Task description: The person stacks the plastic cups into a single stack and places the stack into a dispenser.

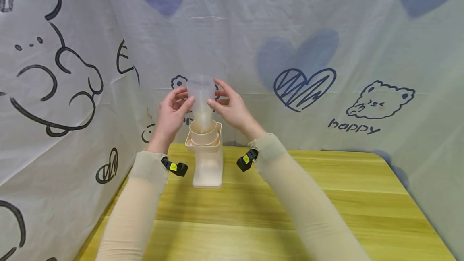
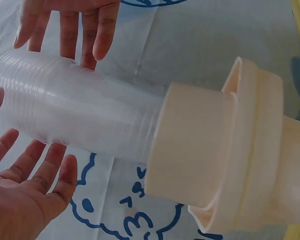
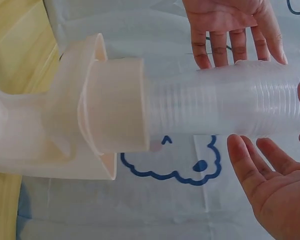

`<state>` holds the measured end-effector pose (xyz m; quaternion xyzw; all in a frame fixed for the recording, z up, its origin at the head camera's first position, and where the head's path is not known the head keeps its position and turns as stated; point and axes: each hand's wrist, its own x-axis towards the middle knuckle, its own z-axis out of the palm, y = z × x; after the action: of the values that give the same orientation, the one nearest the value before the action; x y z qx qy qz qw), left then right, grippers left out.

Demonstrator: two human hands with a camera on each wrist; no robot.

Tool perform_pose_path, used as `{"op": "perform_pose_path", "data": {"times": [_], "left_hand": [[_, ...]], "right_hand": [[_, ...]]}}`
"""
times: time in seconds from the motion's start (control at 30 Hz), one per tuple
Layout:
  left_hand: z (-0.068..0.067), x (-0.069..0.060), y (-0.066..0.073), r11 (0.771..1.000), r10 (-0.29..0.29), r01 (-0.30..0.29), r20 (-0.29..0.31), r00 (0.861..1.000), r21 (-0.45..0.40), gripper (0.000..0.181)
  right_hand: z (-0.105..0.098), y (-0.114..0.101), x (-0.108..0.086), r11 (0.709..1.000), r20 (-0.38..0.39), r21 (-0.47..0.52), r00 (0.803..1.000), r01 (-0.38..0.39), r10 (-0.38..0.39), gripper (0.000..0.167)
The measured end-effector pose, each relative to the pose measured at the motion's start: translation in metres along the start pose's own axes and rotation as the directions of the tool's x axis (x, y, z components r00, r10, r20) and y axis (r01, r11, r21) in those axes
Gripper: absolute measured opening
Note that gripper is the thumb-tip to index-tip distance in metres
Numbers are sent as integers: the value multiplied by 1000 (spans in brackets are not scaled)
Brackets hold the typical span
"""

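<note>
A tall stack of clear plastic cups [image 1: 201, 94] stands with its lower end inside the round mouth of a cream-coloured cup holder [image 1: 208, 168]. It leans slightly in the holder's ring [image 2: 190, 145]. My left hand [image 1: 173, 110] holds the stack's upper part from the left, thumb toward me and fingers around the side. From the right, my right hand [image 1: 233, 108] holds the same part, its thumb facing the left one. In the right wrist view, the ribbed cup rims [image 3: 275, 97] lie between the fingertips of both hands. The stack's bottom is hidden inside the holder.
The holder stands near the back edge of a yellow wood-grain table [image 1: 275, 208]. Behind it and along the left hangs a pale cloth [image 1: 232, 43] with hearts and cartoon bears. A black wrist camera [image 1: 175, 167] sits on each sleeve cuff.
</note>
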<state>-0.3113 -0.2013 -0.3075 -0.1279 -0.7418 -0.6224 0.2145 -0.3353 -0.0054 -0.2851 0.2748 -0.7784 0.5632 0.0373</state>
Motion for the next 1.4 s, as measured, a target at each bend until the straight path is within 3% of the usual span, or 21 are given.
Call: {"op": "perform_pose_path", "data": {"times": [0.2, 0.5, 1.17, 1.4], "left_hand": [[-2, 0, -17, 999, -43, 43, 18, 999, -7, 47], [-3, -8, -35, 994, -98, 95, 42, 994, 59, 49], [-7, -21, -58, 985, -156, 150, 63, 986, 91, 47], [-7, -23, -63, 986, -149, 142, 74, 986, 89, 49]], "right_hand": [[3, 11, -2, 998, 31, -57, 999, -22, 24, 68], [12, 28, -6, 995, 55, -74, 996, -61, 65, 69], [25, 54, -11, 993, 64, -59, 993, -100, 103, 67], [27, 57, -12, 994, 60, -66, 994, -85, 89, 64]]}}
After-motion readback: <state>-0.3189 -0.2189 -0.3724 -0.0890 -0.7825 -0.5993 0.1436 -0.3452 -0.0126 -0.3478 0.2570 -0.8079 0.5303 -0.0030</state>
